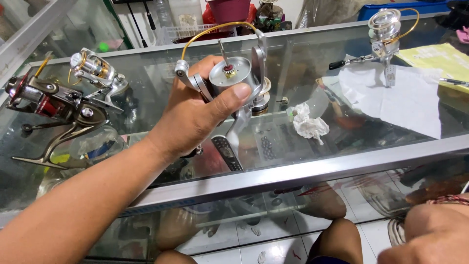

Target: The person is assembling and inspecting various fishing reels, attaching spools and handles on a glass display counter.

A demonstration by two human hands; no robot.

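Note:
My left hand [195,115] grips a silver spinning reel body [237,80] with a gold bail wire, held above the glass counter. The reel's spool is off, so its bare shaft points up, and its foot hangs down below my thumb. My right hand [430,234] is low at the bottom right corner, below the counter edge, only partly in view; whether it holds anything cannot be made out. A small spool-like part [262,100] sits on the glass just behind the held reel.
Two more reels lie at the left: a dark red-trimmed one [53,105] and a silver one [97,73]. Another silver reel [386,34] stands on white paper [405,100] at the right. A crumpled tissue [308,122] and a yellow pad [439,58] rest on the glass counter [293,168].

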